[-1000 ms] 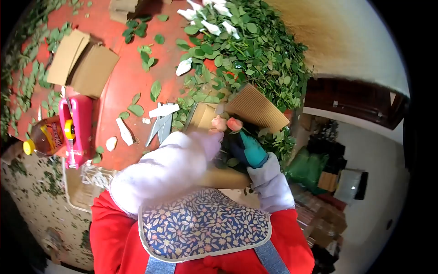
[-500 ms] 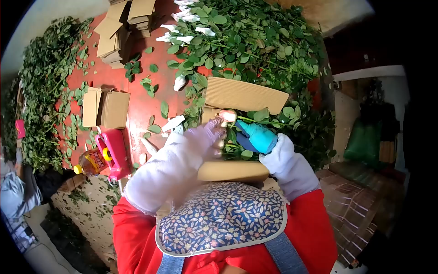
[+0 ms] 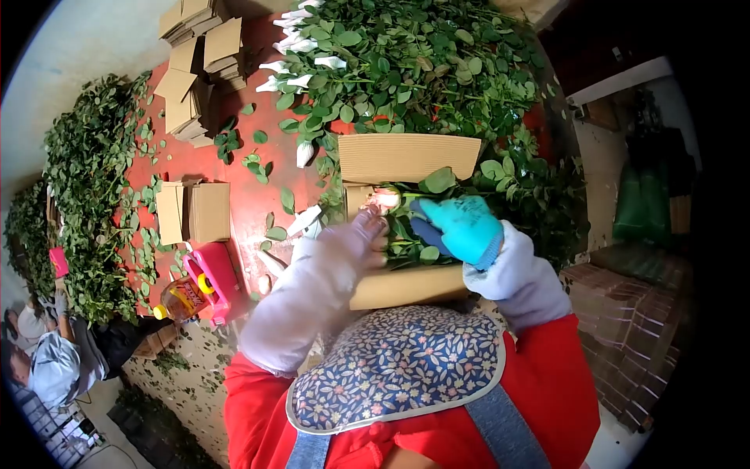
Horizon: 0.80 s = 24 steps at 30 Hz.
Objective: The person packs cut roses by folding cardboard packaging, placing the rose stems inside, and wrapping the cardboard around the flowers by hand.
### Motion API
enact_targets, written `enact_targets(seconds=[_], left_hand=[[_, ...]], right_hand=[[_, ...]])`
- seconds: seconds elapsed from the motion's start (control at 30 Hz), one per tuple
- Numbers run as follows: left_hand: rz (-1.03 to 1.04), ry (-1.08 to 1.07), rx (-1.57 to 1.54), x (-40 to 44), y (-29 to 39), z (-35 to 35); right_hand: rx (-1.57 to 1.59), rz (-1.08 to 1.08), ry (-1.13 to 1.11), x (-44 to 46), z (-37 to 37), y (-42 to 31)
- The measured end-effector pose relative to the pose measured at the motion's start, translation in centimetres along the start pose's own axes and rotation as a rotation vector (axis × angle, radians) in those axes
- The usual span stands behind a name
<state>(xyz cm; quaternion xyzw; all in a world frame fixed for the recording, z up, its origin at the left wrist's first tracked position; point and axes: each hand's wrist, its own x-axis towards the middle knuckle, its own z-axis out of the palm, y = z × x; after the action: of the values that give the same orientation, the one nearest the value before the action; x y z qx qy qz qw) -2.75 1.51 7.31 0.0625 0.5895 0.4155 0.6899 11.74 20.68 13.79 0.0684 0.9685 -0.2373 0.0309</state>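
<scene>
A pale pink rose [image 3: 384,198] lies at the left end of a bunch of stems, inside a folded corrugated cardboard sheet [image 3: 410,156]. My left hand [image 3: 367,230], in a thin pale glove, has its fingers curled round the rose's head; other heads beneath it are mostly covered. In a turquoise glove with dark blue on the palm side, my right hand [image 3: 462,228] is bent over the stems just right of the rose head, its fingertips partly among leaves. The cardboard's near flap [image 3: 406,288] stands between the bunch and my apron.
Rose stems with white-wrapped heads [image 3: 301,47] are heaped at the back. Cardboard stacks [image 3: 195,211] stand on the red table [image 3: 258,184] at left, near a pink plastic tool [image 3: 217,281] and a bottle [image 3: 181,301]. Another person [image 3: 55,356] is at far left.
The camera view has shifted, moving the table scene slightly. My right hand has turned a little over the stems; my left hand stays at the rose head.
</scene>
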Motion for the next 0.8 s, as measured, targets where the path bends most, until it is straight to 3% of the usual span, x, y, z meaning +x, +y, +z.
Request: enact_targets(seconds=[0.07,0.1,0.13,0.2,0.23,0.27,0.3,0.33,0.37,0.4,0.43,0.5,0.53,0.57,0.6,0.63,0.67,0.73,0.77,0.8], left_hand=[[-0.051,-0.054,-0.092,1.0,-0.8,-0.5],[-0.068,-0.074,-0.12,1.2,-1.1,-0.7],[0.151,0.005,0.42,0.2,-0.3,-0.4],[0.372,0.085,0.965,-0.6,0.1,0.0],[0.321,0.042,0.563,-0.5,-0.2,0.2],[0.293,0.024,0.361,-0.2,-0.5,-0.1],[0.267,0.011,0.158,0.1,-0.9,-0.3],[0.449,0.093,0.747,0.5,-1.3,-0.9],[0.616,0.177,1.344,0.6,-1.5,-1.0],[0.618,0.176,1.342,0.5,-1.4,-0.9],[0.471,0.114,0.976,0.1,-0.7,-0.4],[0.375,0.04,0.551,0.2,-0.2,-0.2],[0.329,0.019,0.342,0.3,0.0,-0.1],[0.388,0.032,0.811,0.8,0.4,-0.5],[0.411,0.04,1.052,1.6,-0.2,-1.0],[0.44,0.053,1.29,2.3,-0.8,-1.5],[0.447,-0.035,0.81,2.9,-1.6,-1.9],[0.427,-0.116,0.33,3.2,-2.1,-1.7],[0.177,-0.032,-0.028,2.0,-0.3,-0.3],[0.266,-0.059,0.094,2.4,-1.4,-1.1]], right_hand=[[-0.224,-0.001,0.125,0.9,-1.4,-1.2],[-0.234,-0.003,0.079,1.5,-1.1,-1.0],[-0.243,-0.007,0.036,2.1,-0.3,-0.4],[-0.374,0.021,0.027,3.1,1.9,1.2],[-0.275,0.088,-0.112,3.3,1.7,1.5],[-0.177,0.148,-0.249,3.3,1.9,1.9],[-0.079,0.194,-0.141,2.7,3.2,3.4],[-0.138,0.103,-0.045,2.2,1.3,2.8],[0.096,0.242,-0.102,1.9,0.3,2.1],[0.331,0.383,-0.159,1.8,-0.3,1.8],[0.327,0.384,-0.157,1.7,-0.3,1.8],[-0.13,0.054,-0.113,1.5,0.2,2.1],[-0.133,0.052,-0.107,1.6,0.6,2.0],[0.0,0.163,-0.196,1.8,1.1,1.8],[0.134,0.27,-0.279,2.0,2.1,2.0],[0.164,0.222,-0.248,1.8,4.0,3.6],[0.165,0.221,-0.244,1.9,3.6,3.2],[0.612,0.575,-0.208,1.9,2.7,2.1],[0.164,0.253,-0.199,1.5,2.7,3.3],[-0.018,0.002,0.116,1.0,2.6,4.0]])
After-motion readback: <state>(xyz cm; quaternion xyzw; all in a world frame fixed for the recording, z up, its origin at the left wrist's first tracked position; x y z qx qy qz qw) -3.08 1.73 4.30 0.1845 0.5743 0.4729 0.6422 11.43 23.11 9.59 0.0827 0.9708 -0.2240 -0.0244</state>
